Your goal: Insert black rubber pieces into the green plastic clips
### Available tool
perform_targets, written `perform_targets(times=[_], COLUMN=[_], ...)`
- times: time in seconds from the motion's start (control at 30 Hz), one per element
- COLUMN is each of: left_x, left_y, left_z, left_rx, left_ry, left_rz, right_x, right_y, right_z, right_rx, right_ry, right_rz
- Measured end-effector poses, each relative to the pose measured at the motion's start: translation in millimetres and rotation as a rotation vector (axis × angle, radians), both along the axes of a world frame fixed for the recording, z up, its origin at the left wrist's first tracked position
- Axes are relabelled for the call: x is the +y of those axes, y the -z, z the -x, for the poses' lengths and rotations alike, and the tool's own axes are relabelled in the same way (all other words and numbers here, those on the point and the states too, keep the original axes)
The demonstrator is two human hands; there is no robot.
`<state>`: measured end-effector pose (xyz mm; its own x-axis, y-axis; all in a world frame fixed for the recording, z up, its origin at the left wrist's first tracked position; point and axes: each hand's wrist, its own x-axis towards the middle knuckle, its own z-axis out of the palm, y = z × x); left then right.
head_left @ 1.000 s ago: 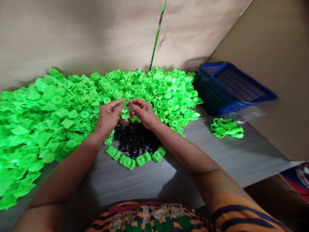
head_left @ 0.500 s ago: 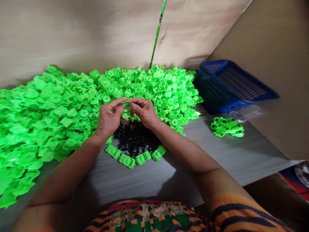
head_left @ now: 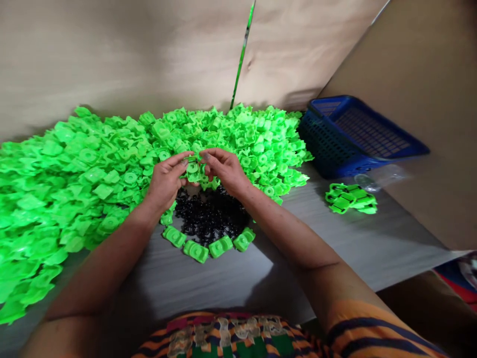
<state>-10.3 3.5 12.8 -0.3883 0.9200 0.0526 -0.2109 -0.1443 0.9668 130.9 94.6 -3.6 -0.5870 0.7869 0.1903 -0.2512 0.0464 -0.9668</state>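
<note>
Between my hands is a small green plastic piece [head_left: 193,171] with a dark bar across its upper end. My left hand [head_left: 166,180] is closed on its left side. My right hand [head_left: 224,169] is at its right, thumb and fingers pinched together; what they hold, if anything, is too small to tell. Below the hands lies a heap of small black parts [head_left: 212,216]. Several green pieces [head_left: 196,251] sit in a curved row along the near side of that heap. A large pile of green pieces [head_left: 93,154] stretches behind and to the left.
A blue perforated basket [head_left: 328,144] stands tilted at the back right of the grey table [head_left: 298,298]. Near it lie stacked green pieces with black bars [head_left: 350,198] and a clear plastic item [head_left: 367,182]. Wooden panels [head_left: 149,49] rise behind.
The green piece has turned so that its face and dark bar now show. My right fingers have shifted slightly right, away from its upper edge.
</note>
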Motion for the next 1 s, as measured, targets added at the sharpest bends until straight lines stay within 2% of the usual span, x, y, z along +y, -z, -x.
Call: perform_targets(times=[0.17, 0.27, 0.37, 0.4, 0.47, 0.53, 0.7, 0.83, 1.0], left_x=[-0.9, -0.5, 1.2, 1.8, 2.6, 2.8, 1.5, -1.3, -2.8], left_y=[-3.8, -3.7, -1.4, -0.6, 0.4, 0.0, -3.3, -4.3, -3.6], left_z=[0.4, 2.1, 5.3, 6.3, 7.6, 7.8, 5.9, 5.0, 5.3], left_rx=[-0.058, -0.043, -0.019, -0.009, 0.008, 0.007, -0.013, -0.006, -0.004], left_ry=[0.008, 0.0, -0.017, -0.018, -0.013, -0.015, -0.023, 0.003, 0.011], left_rz=[0.022, 0.029, 0.042, 0.048, 0.057, 0.065, 0.103, 0.119, 0.1], right_x=[9.1, 16.0, 20.5, 20.1, 15.3, 6.1, -22.1, -35.4, -36.5], right_y=[-1.7, -3.4, -9.3, -12.5, -20.1, -28.6, -44.5, -40.3, -29.7], right_z=[-8.4, -12.6, -18.1, -19.7, -21.3, -21.0, -15.6, -6.7, -0.8], right_rx=[-0.132, -0.269, -0.602, -0.751, -1.011, -1.145, -1.227, -1.322, -1.335], right_ry=[0.04, 0.11, 0.192, 0.158, 0.0, -0.149, -0.343, -0.39, -0.436], right_rz=[-0.121, -0.36, -0.719, -0.815, -0.932, -0.986, -1.027, -1.044, -1.05])
